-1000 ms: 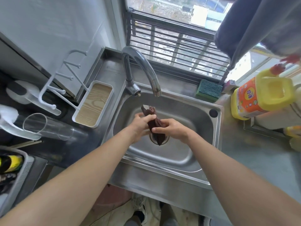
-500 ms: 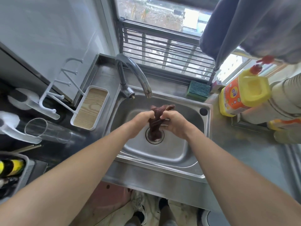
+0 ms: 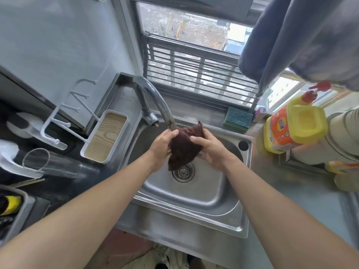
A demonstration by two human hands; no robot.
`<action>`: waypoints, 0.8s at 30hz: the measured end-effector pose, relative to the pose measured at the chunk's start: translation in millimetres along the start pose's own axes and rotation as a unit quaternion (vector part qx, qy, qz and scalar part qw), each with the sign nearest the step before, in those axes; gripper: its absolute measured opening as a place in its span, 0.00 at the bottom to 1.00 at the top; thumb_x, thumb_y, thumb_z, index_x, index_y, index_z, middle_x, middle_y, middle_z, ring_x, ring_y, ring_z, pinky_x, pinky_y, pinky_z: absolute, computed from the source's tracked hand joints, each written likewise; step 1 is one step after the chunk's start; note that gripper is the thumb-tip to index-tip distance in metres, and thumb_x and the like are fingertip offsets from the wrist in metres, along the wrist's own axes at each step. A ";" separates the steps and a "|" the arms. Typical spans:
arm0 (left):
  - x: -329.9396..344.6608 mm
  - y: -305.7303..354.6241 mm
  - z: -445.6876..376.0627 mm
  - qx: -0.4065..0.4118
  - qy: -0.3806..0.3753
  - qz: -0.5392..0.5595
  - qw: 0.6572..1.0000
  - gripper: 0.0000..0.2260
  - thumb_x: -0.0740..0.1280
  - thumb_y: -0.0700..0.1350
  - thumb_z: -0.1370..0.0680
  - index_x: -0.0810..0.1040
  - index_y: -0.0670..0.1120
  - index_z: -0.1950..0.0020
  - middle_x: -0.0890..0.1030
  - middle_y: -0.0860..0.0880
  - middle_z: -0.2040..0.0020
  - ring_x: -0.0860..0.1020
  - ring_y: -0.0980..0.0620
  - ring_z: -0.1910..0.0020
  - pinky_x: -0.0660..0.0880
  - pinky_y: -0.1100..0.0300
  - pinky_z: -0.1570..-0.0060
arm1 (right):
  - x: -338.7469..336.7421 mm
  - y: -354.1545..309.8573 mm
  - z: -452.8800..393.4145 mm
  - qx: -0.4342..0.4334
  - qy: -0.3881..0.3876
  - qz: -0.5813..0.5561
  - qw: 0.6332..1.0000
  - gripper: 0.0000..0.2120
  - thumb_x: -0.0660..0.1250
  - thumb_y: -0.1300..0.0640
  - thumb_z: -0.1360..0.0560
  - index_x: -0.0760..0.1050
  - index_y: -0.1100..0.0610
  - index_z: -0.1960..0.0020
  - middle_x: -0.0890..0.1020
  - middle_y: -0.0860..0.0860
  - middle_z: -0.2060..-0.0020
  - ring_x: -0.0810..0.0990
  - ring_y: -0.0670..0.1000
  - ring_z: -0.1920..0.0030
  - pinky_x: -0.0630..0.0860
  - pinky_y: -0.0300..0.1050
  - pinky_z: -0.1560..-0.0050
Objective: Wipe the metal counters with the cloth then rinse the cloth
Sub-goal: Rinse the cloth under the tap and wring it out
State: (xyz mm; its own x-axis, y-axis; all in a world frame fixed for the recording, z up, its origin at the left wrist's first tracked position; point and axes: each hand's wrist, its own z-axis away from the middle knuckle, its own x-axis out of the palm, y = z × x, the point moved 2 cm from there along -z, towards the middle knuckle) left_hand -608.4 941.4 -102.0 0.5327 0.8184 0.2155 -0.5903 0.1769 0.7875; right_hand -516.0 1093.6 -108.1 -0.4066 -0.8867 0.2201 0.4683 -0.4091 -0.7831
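Head view — left hand (image 3: 162, 145) and right hand (image 3: 210, 149) grip the cloth (image 3: 184, 147).

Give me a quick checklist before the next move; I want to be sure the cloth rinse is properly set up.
1. Cloth held by both hands: ok; left hand and right hand each have a grip on it.
2. Cloth under the faucet spout: ok, it sits right at the outlet.
3. Water running: cannot tell, no stream is visible.
4. Cloth over the sink basin: ok, drips would fall inside.
5. Drain strainer unblocked: ok, only the cloth's lower end hangs near it.
6. Cloth clean: cannot tell, it is too dark.
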 end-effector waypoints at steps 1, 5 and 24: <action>-0.7 -1.3 -1.0 0.015 0.010 -0.016 1.000 0.08 0.65 0.47 0.19 0.78 0.48 0.42 0.84 0.49 0.50 0.81 0.51 0.50 0.77 0.59 0.51 | -0.4 3.0 -0.7 -0.008 0.001 0.019 1.000 0.18 0.69 0.63 0.24 0.76 0.50 0.37 0.85 0.50 0.44 0.84 0.53 0.44 0.79 0.53 0.43; -10.5 -6.3 -3.9 0.047 0.145 -0.194 0.969 0.15 0.74 0.51 0.29 0.77 0.48 0.47 0.82 0.48 0.48 0.81 0.44 0.46 0.77 0.52 0.43 | -1.6 -4.7 0.8 -0.042 0.060 0.056 0.996 0.10 0.67 0.65 0.23 0.81 0.56 0.44 0.86 0.56 0.50 0.84 0.58 0.50 0.79 0.53 0.48; -5.7 -1.4 -5.5 -0.114 0.197 0.082 0.970 0.15 0.56 0.50 0.15 0.73 0.43 0.35 0.79 0.41 0.41 0.81 0.38 0.45 0.81 0.43 0.54 | -15.5 -1.7 -5.8 -0.009 0.235 0.057 0.970 0.09 0.68 0.63 0.30 0.81 0.52 0.54 0.86 0.59 0.52 0.85 0.59 0.52 0.83 0.59 0.49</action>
State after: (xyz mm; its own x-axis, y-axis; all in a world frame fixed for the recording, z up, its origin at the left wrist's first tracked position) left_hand -613.9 939.4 -107.5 0.1737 0.9833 0.0544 -0.7905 0.1063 0.6031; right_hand -515.1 1109.2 -113.5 -0.6677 -0.7284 -0.1540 0.5188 -0.3069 -0.7979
